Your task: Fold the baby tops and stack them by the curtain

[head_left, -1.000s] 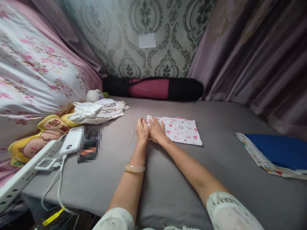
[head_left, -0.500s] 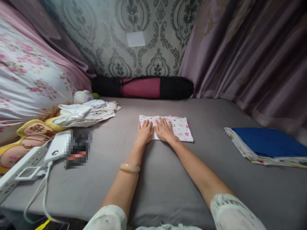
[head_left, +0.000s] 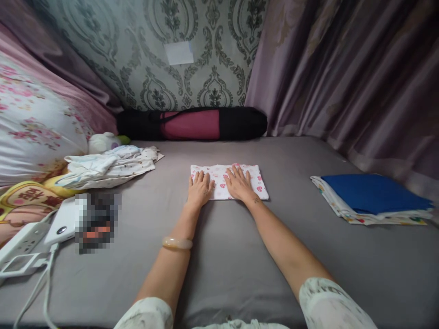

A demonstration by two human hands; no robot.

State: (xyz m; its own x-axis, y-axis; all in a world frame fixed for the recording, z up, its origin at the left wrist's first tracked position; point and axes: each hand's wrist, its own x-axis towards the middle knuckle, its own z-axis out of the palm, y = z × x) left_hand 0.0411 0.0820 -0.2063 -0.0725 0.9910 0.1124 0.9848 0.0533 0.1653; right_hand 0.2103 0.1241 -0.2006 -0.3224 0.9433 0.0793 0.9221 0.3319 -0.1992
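A folded white cloth with pink hearts and small prints lies flat as a rectangle on the grey bed sheet. My left hand rests palm down on its left end, fingers spread. On the right half of the cloth lies my right hand, also flat with fingers apart. Neither hand grips anything. The part of the cloth under both palms is hidden.
To the right is a folded stack with blue fabric on top. Crumpled white garments lie at the left, near a power bank, a power strip and cables. A black and maroon bag lies along the wall.
My hands have moved further apart over the cloth, the right one toward its right end. The view has swung slightly right, so the surroundings appear shifted left.
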